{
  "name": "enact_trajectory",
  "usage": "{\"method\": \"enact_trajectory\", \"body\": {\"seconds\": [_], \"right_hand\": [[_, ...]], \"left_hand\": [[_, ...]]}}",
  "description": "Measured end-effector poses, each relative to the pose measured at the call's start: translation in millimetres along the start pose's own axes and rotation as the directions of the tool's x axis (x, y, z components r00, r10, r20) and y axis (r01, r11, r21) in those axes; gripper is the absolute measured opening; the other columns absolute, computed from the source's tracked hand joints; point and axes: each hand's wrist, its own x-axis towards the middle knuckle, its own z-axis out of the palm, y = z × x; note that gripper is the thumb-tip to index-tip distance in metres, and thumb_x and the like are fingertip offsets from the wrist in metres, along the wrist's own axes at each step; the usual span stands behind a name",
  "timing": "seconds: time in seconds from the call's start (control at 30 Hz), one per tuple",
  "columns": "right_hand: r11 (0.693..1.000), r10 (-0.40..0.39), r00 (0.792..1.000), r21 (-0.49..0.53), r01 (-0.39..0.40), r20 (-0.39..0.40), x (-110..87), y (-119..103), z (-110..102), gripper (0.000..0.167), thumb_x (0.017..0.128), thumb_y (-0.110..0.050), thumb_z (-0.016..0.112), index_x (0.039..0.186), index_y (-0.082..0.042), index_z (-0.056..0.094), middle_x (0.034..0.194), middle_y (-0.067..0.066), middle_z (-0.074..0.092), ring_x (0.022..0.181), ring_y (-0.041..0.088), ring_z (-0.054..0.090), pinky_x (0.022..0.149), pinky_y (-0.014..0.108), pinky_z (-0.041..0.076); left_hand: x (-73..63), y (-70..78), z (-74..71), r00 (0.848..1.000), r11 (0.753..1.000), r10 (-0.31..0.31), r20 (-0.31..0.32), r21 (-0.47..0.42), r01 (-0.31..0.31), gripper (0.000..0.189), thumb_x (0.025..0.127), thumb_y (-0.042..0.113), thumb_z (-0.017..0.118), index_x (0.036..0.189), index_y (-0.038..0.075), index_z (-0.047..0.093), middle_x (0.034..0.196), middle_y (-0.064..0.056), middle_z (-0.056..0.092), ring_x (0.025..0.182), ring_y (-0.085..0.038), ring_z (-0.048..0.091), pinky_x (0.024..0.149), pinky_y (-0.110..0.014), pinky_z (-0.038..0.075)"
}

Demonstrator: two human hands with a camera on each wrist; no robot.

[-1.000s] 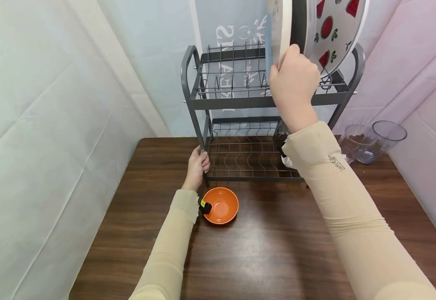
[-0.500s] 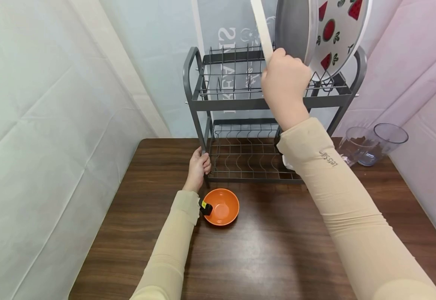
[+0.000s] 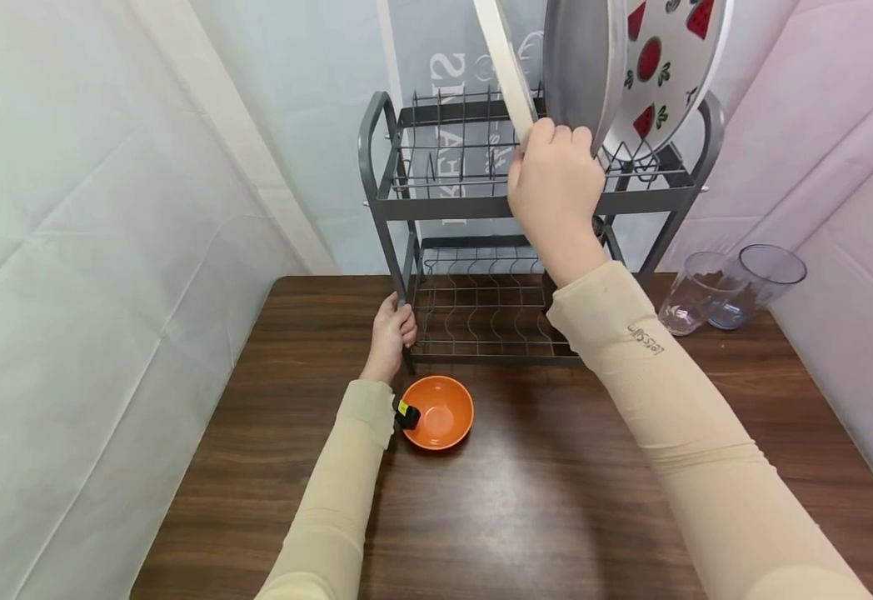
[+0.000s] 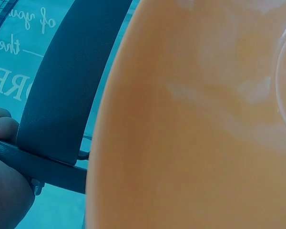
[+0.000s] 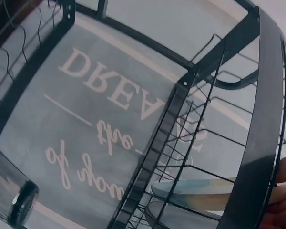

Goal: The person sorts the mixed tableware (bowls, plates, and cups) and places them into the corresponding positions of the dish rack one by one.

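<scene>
In the head view my left hand (image 3: 390,333) grips the lower left post of a dark grey two-tier dish rack (image 3: 451,208). My right hand (image 3: 556,183), over the upper tier's front rail, holds the near edge of a flat cream-edged board (image 3: 507,75), its top leaning left. Beyond the rail, the right wrist view shows blue and beige on this board (image 5: 195,202), and part of my right hand (image 5: 279,212). Right of it stand a grey round pan-like disc (image 3: 579,67) and a white plate (image 3: 669,92) with watermelon prints. An orange bowl (image 3: 440,412) sits beside my left wrist.
Two clear glasses, one plain (image 3: 695,287) and one bluish (image 3: 766,275), stand right of the rack on the brown wooden table (image 3: 511,517). A glass vessel with a dark end (image 5: 9,186) shows by the lower tier. White fabric walls (image 3: 92,292) enclose the table.
My right hand has moved left and slightly down with the board, which has gone from nearly upright to leaning left, baring more of the grey disc. My left hand keeps its grip on the post.
</scene>
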Motion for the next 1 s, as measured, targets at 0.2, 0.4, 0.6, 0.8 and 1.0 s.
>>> {"method": "enact_trajectory", "body": {"seconds": [0.2, 0.4, 0.6, 0.8, 1.0], "right_hand": [[1.000, 0.003, 0.999, 0.016, -0.002, -0.043, -24.6, -3, 2, 0.040, 0.092, -0.022, 0.047, 0.124, 0.003, 0.050, 0.108, 0.020, 0.061, 0.092, 0.036, 0.055, 0.056, 0.050, 0.051], [0.995, -0.050, 0.998, 0.080, 0.053, -0.033, -56.8, -11, 5, 0.046, 0.093, -0.020, 0.046, 0.132, 0.004, 0.045, 0.135, 0.022, 0.048, 0.129, 0.039, 0.041, 0.066, 0.052, 0.054], [0.980, -0.132, 0.991, 0.150, 0.131, -0.002, -87.9, -10, 11, 0.043, 0.093, -0.017, 0.046, 0.130, 0.005, 0.046, 0.142, 0.026, 0.038, 0.132, 0.038, 0.038, 0.067, 0.045, 0.055], [0.969, -0.090, 0.996, 0.234, 0.082, 0.022, -119.5, 19, 21, 0.038, 0.090, -0.012, 0.050, 0.123, 0.006, 0.051, 0.137, 0.027, 0.041, 0.128, 0.040, 0.041, 0.100, 0.049, 0.041], [0.976, 0.039, 0.990, 0.206, -0.067, 0.138, -144.7, 56, 32, 0.040, 0.088, -0.011, 0.051, 0.124, 0.007, 0.050, 0.137, 0.027, 0.041, 0.129, 0.040, 0.039, 0.103, 0.050, 0.037]], "left_hand": [[-1.4, -2.6, -2.0, 1.000, 1.000, -0.008, 0.006, -0.009, 0.008, 0.047, 0.098, 0.012, 0.038, 0.141, 0.007, 0.021, 0.050, 0.008, 0.029, 0.038, -0.006, 0.023, 0.042, -0.022, 0.021], [-2.0, -5.0, -3.9, 1.000, 1.000, -0.002, 0.000, -0.007, 0.002, 0.048, 0.098, 0.014, 0.039, 0.142, 0.008, 0.021, 0.052, 0.007, 0.029, 0.039, -0.005, 0.023, 0.042, -0.020, 0.024], [-1.7, -3.3, -5.7, 1.000, 1.000, -0.022, -0.001, 0.005, 0.022, 0.053, 0.099, 0.016, 0.039, 0.145, 0.010, 0.015, 0.053, 0.007, 0.030, 0.040, -0.005, 0.024, 0.044, -0.021, 0.024], [-1.8, 0.9, -4.1, 1.000, 1.000, -0.025, 0.004, 0.018, 0.025, 0.053, 0.099, 0.017, 0.039, 0.145, 0.009, 0.015, 0.053, 0.007, 0.030, 0.039, -0.005, 0.025, 0.044, -0.021, 0.024], [-0.2, 1.4, -2.3, 1.000, 1.000, -0.020, 0.004, 0.018, 0.020, 0.052, 0.099, 0.016, 0.040, 0.144, 0.008, 0.017, 0.052, 0.007, 0.030, 0.039, -0.005, 0.023, 0.043, -0.020, 0.024]]}}
